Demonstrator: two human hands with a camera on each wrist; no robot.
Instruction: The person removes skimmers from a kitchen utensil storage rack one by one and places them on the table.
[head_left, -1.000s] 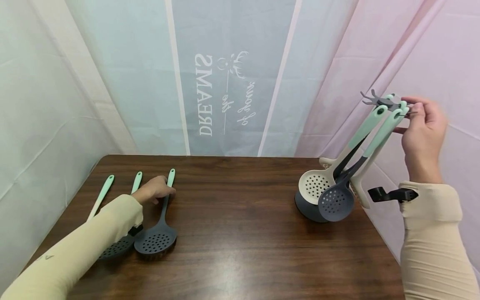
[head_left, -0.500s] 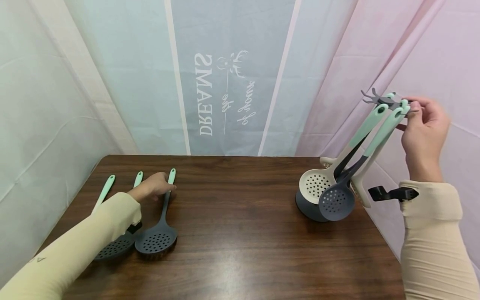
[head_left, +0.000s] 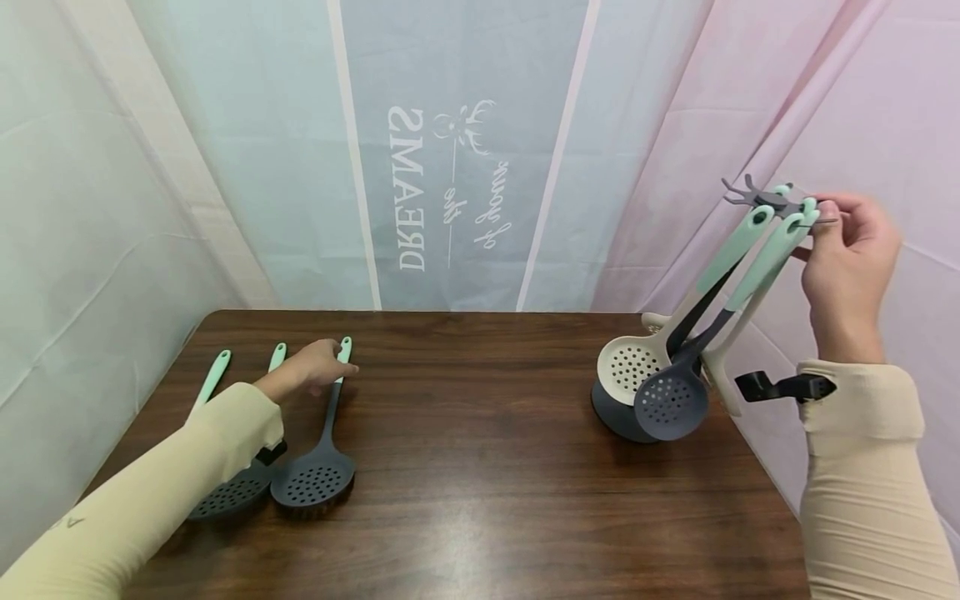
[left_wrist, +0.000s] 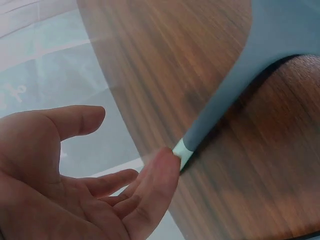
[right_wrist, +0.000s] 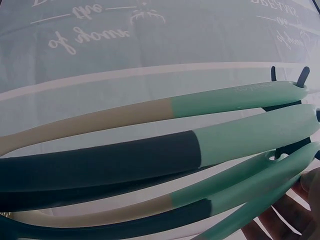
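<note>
On the table's left side lies a grey skimmer (head_left: 313,477) with a mint handle end. My left hand (head_left: 318,364) is over that handle, fingers spread; in the left wrist view, the thumb stands apart and the fingertips overlap the mint part of the handle (left_wrist: 186,152). At the right, a utensil stand with a dark round base (head_left: 618,421) carries several hanging mint-handled tools, among them a cream skimmer (head_left: 628,371) and a grey skimmer (head_left: 672,404). My right hand (head_left: 851,250) pinches a mint handle end at the stand's grey hooks (head_left: 750,196).
Left of the near skimmer lie another perforated grey tool (head_left: 236,493), partly under my left sleeve, and a third mint handle (head_left: 213,375). The brown wooden table (head_left: 480,433) reaches back to a hanging curtain (head_left: 465,50) with white lettering.
My left hand has shifted slightly away from me along the skimmer handle and its fingers have spread. The skimmer lies in place. My right hand and the stand are nearly unmoved.
</note>
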